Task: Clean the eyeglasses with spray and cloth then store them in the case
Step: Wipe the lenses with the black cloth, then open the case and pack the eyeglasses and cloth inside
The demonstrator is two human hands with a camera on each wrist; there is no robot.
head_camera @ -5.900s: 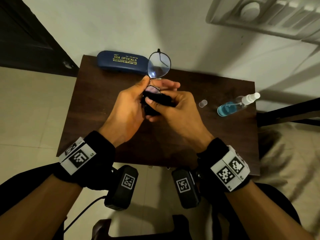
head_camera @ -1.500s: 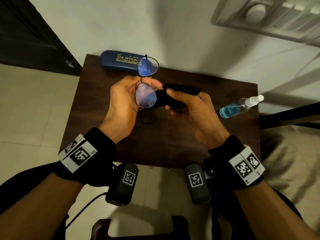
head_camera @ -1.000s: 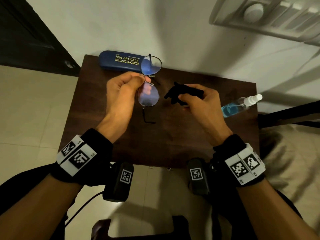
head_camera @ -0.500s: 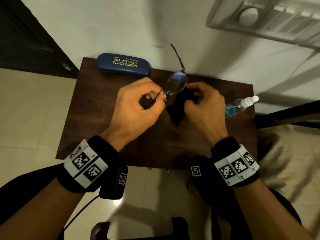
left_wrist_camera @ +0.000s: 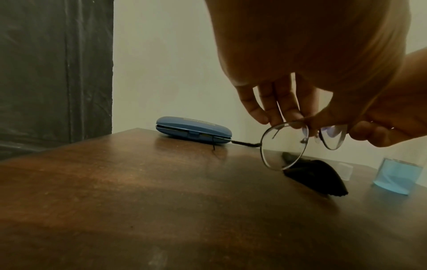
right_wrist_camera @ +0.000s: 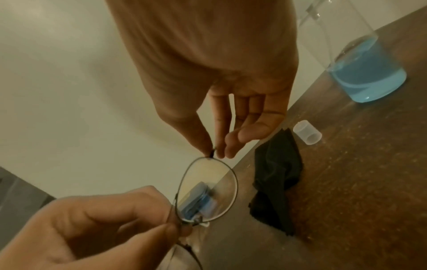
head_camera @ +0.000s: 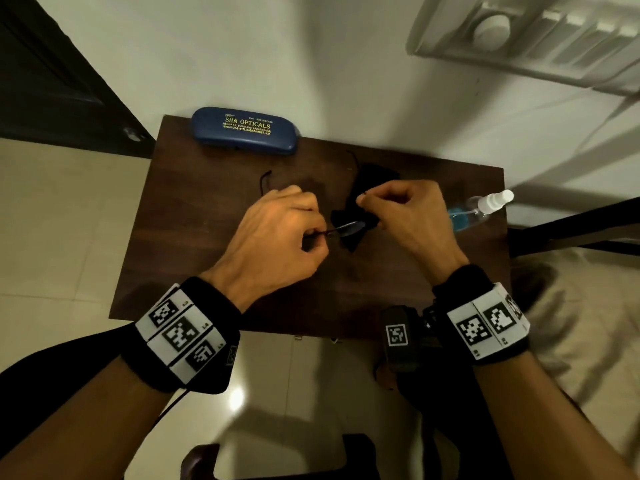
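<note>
From my head view, my left hand (head_camera: 277, 244) hides one lens of the thin wire-rimmed eyeglasses (head_camera: 348, 228); my right hand (head_camera: 405, 216) covers part of the clear spray bottle of blue liquid (head_camera: 479, 209).

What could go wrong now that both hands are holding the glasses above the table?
1. The left hand pinches the glasses near the bridge, and the right hand pinches only the outer rim at the hinge. Such thin grips could twist the frame or slip.
2. Fingers sit right at the lens edge, so fresh smudges are likely.
3. The case is closed. Opening it takes a hand, and the bottle stands close by the right wrist.
</note>
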